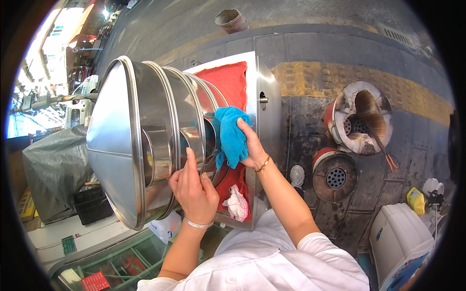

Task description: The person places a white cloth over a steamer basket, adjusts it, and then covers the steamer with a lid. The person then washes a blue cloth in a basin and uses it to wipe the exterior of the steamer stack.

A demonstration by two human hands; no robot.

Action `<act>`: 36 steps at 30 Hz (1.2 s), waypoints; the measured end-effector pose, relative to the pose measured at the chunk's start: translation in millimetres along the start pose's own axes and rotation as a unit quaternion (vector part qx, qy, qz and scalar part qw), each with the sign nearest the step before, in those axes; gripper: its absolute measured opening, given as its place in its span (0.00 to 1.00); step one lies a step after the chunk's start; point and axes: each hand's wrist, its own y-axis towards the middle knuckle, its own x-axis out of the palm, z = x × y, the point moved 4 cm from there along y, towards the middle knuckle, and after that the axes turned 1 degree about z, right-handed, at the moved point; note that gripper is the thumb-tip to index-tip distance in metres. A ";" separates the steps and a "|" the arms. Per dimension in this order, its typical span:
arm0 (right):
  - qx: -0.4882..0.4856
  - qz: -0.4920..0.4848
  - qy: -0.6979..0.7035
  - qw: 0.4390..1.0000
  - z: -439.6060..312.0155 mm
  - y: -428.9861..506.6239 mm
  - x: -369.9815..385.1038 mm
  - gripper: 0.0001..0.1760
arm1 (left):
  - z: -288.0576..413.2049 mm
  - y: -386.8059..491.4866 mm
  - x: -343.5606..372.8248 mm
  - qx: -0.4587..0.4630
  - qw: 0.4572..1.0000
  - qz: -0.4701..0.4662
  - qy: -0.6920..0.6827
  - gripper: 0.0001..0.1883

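Observation:
A tall stack of round stainless-steel steamer tiers (pixel 154 87) stands before me, topped by a shallow cone-shaped metal lid (pixel 109 131). My right hand (pixel 253 145) grips a bunched blue cloth (pixel 233 134) against the side of the lower tiers. On the near side of the stack is my left hand (pixel 196 187), its index finger stretched toward a curved metal handle (pixel 191 140). It appears to rest on the tier wall and holds nothing visible. Under the stack, red fabric (pixel 233 80) covers the top of a steel stand (pixel 269 105). A crumpled white-and-pink cloth (pixel 236 203) lies on the fabric.
Two round stoves, a larger one (pixel 358 118) and a smaller one (pixel 335 176), stand on the pavement at right. A white plastic bin (pixel 400 236) is at lower right. Lower left has a green-framed glass case (pixel 127 260) and a black basket (pixel 93 205). A bucket (pixel 231 20) stands farther off.

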 end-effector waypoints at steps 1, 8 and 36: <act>0.011 0.017 0.029 0.999 0.1 4.6 -2.3 0.29 | -0.1 0.7 0.6 -0.002 1.000 -0.004 0.001 0.36; 0.116 -0.006 -0.044 0.992 -3.4 1.6 0.3 0.35 | 1.4 0.8 1.6 0.005 1.000 0.021 -0.002 0.36; -0.222 0.013 -0.499 0.837 -67.4 184.4 157.3 0.30 | 7.4 22.9 -55.5 -0.064 0.994 0.075 0.036 0.37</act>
